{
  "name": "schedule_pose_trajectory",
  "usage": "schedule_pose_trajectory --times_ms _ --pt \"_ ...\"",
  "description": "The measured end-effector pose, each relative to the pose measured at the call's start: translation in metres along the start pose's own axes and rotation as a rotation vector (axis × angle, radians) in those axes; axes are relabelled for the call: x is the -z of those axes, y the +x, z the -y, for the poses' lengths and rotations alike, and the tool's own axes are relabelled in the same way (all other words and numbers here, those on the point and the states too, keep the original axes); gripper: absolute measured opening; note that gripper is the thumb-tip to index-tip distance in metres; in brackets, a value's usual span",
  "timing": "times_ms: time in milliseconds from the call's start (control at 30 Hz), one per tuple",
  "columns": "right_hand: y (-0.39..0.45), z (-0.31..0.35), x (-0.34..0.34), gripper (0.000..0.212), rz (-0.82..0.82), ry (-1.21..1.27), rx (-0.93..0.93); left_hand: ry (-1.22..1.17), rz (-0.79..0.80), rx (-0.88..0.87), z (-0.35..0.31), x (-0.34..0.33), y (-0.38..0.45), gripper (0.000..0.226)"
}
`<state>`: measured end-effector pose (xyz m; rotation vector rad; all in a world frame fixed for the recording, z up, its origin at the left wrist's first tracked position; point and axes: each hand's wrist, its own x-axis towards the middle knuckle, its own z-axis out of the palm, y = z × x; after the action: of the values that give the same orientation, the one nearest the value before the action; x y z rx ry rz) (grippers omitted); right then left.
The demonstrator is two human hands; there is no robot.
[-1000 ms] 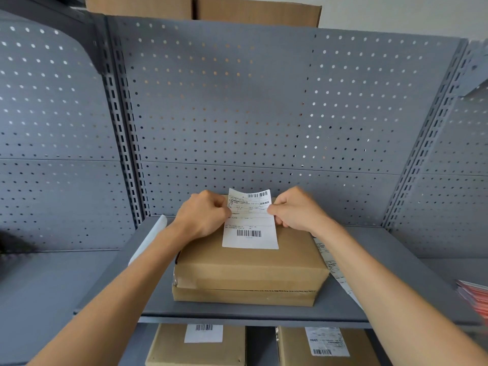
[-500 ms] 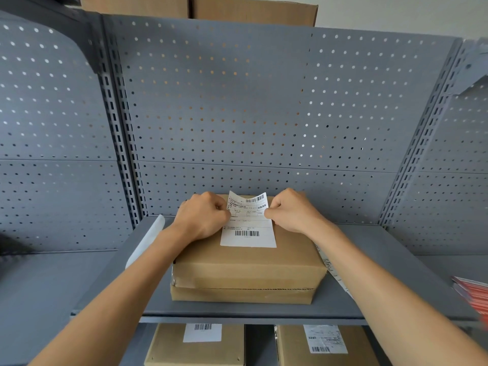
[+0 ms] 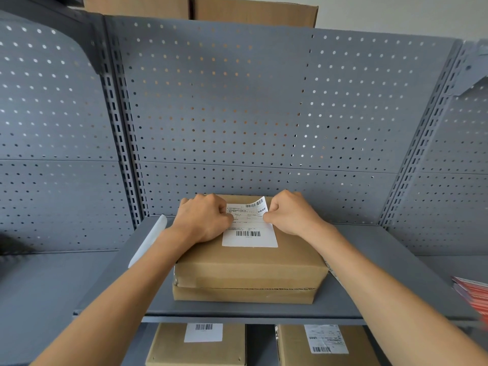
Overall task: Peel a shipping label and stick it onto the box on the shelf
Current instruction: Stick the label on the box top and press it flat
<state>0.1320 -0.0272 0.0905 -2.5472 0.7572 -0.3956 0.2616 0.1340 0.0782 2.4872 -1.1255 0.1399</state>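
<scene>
- Big grey pegboard wall [image 3: 237, 101] sits behind both hands, and the grey shelf [image 3: 237, 310] runs under them.
- Brown box [image 3: 248, 270] rests on that shelf, right beneath the hands.
- Two more labelled boxes [image 3: 198, 347] are on the level below the wrists.
- Left hand [image 3: 203, 220] is curled, fingers pinching the label's left edge against the box top.
- Right hand [image 3: 293, 215] is curled too, pinching the right edge.
- White shipping label [image 3: 250, 228] sits between the hands on the box top, near end flat, far corner curling up.
- White backing strip [image 3: 150, 241] lies left of the left forearm.
</scene>
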Motion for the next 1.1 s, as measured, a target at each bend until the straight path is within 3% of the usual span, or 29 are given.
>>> schedule_pose_trajectory --times_ms 367,500,567,667,767,900,1100 --pt "0.008 -0.01 -0.001 0.026 -0.006 -0.003 -0.004 -0.035 0.034 -0.042 0.006 0.0 0.003 0.026" --pt "0.016 -0.023 0.003 0.015 -0.021 -0.081 -0.039 0.002 0.025 -0.007 0.014 0.006 0.009 0.018" --pt "0.02 -0.025 0.006 0.02 -0.063 -0.102 -0.048 0.013 0.016 0.025 0.021 0.009 0.018 0.014" --pt "0.031 -0.012 0.006 0.042 -0.091 -0.067 -0.007 -0.029 0.003 0.051 0.016 0.009 0.036 0.019" --pt "0.041 0.007 -0.002 0.052 -0.084 -0.132 -0.018 -0.016 0.017 0.073 -0.006 0.004 0.05 0.045" --pt "0.04 0.016 -0.019 0.05 -0.095 -0.319 -0.02 0.095 0.057 0.136 -0.018 -0.013 0.056 0.061" --pt "0.037 0.013 -0.027 0.042 -0.151 -0.412 0.035 0.179 0.032 0.087 -0.016 -0.022 0.053 0.055"
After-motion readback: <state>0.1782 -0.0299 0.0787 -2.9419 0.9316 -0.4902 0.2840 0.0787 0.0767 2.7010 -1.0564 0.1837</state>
